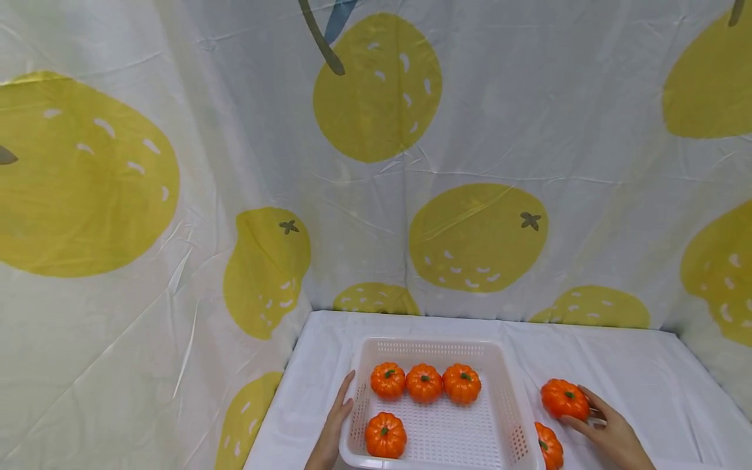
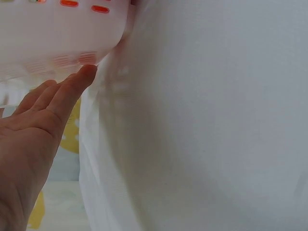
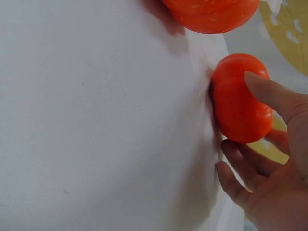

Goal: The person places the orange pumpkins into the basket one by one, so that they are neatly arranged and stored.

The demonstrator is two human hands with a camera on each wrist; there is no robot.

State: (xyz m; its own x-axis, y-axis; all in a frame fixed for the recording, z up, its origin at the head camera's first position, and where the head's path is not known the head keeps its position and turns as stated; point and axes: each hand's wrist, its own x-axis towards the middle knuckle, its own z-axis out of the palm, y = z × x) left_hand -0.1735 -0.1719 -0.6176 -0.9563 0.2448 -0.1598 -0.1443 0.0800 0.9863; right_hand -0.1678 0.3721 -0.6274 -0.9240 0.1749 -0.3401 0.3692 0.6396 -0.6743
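My left hand [image 1: 336, 427] rests along the left side of a white plastic basket [image 1: 511, 378], fingers straight with the tips at its wall. In the left wrist view, the fingertips meet the lower edge of the basket [image 2: 62, 36]. Inside, three orange toy pumpkins [image 1: 424, 384] line the far side, and one pumpkin [image 1: 386, 435] sits at the near left. Right of the basket, my right hand [image 1: 611, 431] holds another pumpkin [image 1: 564, 399] by its right side. The right wrist view shows the thumb on this pumpkin [image 3: 238, 106] and fingers curved around its other side.
One more pumpkin [image 1: 549, 446] lies against the basket's right side, partly hidden by it. A white cloth [image 1: 634, 372] covers the table. Curtains with yellow fruit prints [image 1: 478, 238] enclose the back and sides.
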